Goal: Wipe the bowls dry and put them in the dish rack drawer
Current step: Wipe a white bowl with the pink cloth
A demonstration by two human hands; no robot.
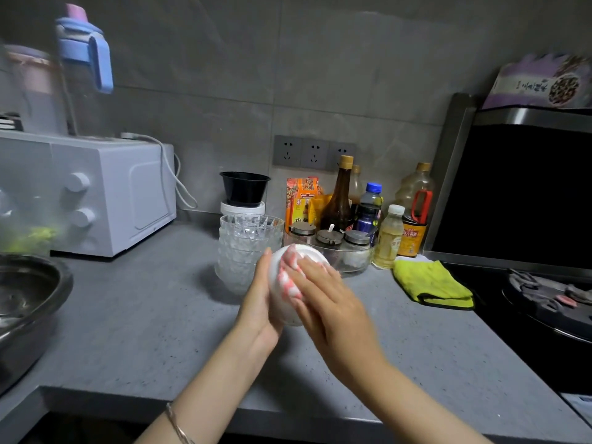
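A white bowl [308, 252] is held on its side above the grey counter [144, 315], near the middle of the view. My left hand [259, 302] holds it from the left, thumb up along the rim, with the other fingers hidden behind the bowl. My right hand [326, 299] lies flat with straight fingers, pressing a pink-and-white cloth [287, 283] against the bowl's outside. Just behind my left hand, a stack of several clear glass bowls [246, 248] stands on the counter. No dish rack drawer is in view.
A white microwave [112, 193] and a metal basin [28, 296] are on the left. Behind the bowls are a black bowl [245, 187], sauce bottles [339, 200] and a glass dish of jars [352, 262]. A yellow cloth [429, 283] lies beside the stove [544, 309] at right.
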